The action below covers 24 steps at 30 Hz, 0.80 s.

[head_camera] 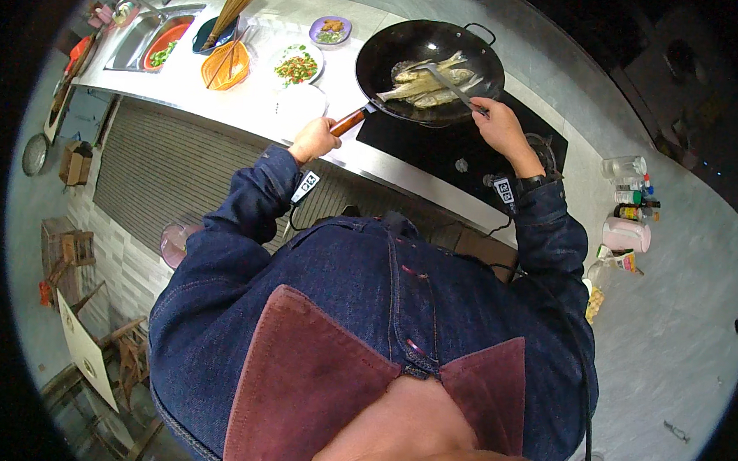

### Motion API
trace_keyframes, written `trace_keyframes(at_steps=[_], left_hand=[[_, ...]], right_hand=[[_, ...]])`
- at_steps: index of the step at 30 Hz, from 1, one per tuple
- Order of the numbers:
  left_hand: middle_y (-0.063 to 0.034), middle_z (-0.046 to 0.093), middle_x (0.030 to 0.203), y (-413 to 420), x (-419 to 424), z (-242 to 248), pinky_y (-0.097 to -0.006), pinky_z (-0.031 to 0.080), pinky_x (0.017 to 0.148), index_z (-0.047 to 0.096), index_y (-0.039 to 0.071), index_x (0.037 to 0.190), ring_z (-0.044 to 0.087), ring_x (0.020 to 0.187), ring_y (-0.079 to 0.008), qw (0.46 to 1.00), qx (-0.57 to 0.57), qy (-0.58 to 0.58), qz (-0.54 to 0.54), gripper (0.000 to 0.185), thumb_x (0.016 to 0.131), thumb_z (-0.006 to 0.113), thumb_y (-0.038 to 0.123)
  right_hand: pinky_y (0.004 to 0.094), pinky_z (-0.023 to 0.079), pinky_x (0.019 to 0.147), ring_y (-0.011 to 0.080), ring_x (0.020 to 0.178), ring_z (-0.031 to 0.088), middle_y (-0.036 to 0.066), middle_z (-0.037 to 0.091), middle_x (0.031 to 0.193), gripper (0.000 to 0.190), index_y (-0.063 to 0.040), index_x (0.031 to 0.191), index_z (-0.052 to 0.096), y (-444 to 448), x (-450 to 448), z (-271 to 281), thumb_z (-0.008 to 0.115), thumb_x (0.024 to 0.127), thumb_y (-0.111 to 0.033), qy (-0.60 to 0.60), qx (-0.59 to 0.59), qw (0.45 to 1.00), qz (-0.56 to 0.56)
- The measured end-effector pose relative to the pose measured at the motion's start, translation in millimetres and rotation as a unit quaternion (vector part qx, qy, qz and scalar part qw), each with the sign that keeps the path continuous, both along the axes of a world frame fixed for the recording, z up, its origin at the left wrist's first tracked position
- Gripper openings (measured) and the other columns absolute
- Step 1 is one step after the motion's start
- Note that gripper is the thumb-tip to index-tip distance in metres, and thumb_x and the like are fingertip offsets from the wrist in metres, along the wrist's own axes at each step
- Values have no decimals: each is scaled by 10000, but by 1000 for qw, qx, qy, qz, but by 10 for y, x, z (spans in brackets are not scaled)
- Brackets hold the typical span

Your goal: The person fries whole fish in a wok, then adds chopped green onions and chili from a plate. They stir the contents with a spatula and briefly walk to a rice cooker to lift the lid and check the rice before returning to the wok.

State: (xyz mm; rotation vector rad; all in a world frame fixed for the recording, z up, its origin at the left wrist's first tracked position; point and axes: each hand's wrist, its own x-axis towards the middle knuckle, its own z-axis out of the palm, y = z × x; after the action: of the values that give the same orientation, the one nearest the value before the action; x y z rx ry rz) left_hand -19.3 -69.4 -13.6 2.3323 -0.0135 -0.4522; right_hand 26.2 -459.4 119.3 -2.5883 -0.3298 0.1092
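Observation:
My left hand point(314, 141) grips the wooden handle point(348, 123) of a black wok point(376, 58) that sits on a black glass cooktop point(422, 147). Several whole fish point(421, 86) lie side by side in the wok's bottom. With my right hand point(500, 128) I hold a metal spatula point(452, 88) by its lower handle, over the wok's near right rim. The spatula's blade reaches in among the fish, partly over them; whether it presses on one I cannot tell. A second, small loop handle point(484, 31) stands at the wok's far rim.
Left of the wok are a plate of chopped vegetables point(297, 67), a white plate point(301, 103), a purple dish point(330, 31), an orange basket point(225, 70) with chopsticks and a bamboo brush point(230, 15). A sink point(127, 44) holds a red basin point(170, 36). Bottles and jars point(633, 197) line the right counter.

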Motion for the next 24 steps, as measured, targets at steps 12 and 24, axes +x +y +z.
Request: trace_keyframes(at_steps=[12, 24], left_hand=[[-152, 713, 824, -97, -181, -56, -394, 530, 779, 707, 72, 1063, 706, 812, -296, 1000, 17, 9, 20, 340, 746, 746, 189], [-148, 697, 803, -178, -334, -293, -397, 518, 762, 700, 64, 1053, 693, 787, -284, 999, -26, -9, 43, 338, 730, 733, 157]], right_hand=[[410, 525, 867, 357, 982, 679, 216, 702, 1069, 338, -28, 1189, 676, 0, -16, -36, 633, 884, -165, -6, 32, 999, -1], [305, 475, 654, 159, 667, 577, 111, 679, 816, 334, -4, 1229, 646, 118, -290, 240, 624, 914, -111, 12, 48, 999, -6]])
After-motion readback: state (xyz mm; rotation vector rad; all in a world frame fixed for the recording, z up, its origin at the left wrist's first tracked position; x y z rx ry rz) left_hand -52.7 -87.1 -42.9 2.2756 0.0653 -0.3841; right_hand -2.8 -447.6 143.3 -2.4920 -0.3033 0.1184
